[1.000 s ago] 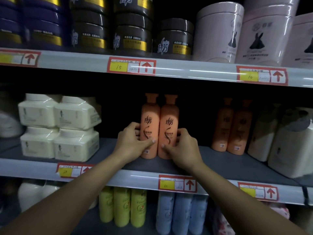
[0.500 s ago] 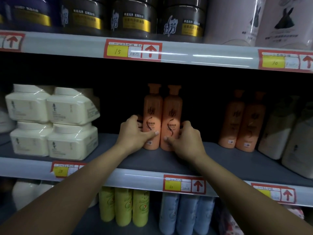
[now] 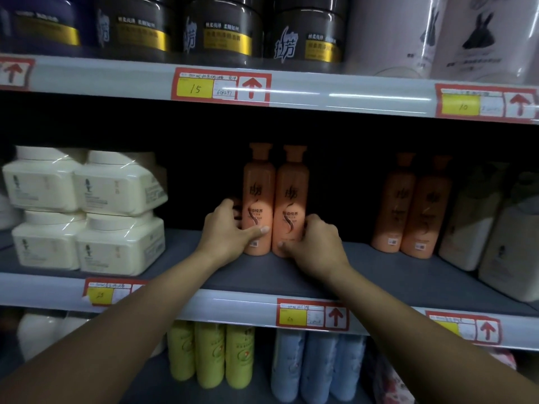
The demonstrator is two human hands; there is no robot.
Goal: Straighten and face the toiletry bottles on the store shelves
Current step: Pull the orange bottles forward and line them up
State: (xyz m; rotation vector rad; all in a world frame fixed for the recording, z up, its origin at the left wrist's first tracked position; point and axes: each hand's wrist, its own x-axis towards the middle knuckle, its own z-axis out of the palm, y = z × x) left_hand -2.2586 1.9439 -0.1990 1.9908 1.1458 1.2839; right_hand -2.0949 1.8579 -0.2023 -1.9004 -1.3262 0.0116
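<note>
A dim store shelf (image 3: 379, 284) carries stacked cream tubs (image 3: 84, 208) at the left and two more orange bottles (image 3: 414, 205) near white jugs (image 3: 495, 228) at the right. At its middle stand two orange bottles (image 3: 275, 199), upright, touching, labels forward. The left hand (image 3: 230, 231) wraps the left bottle's base and the right hand (image 3: 315, 243) the right one's, thumbs across the fronts.

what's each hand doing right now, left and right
Left hand: fingers curled round the left orange bottle, holding it.
Right hand: fingers curled round the right orange bottle, holding it.
</note>
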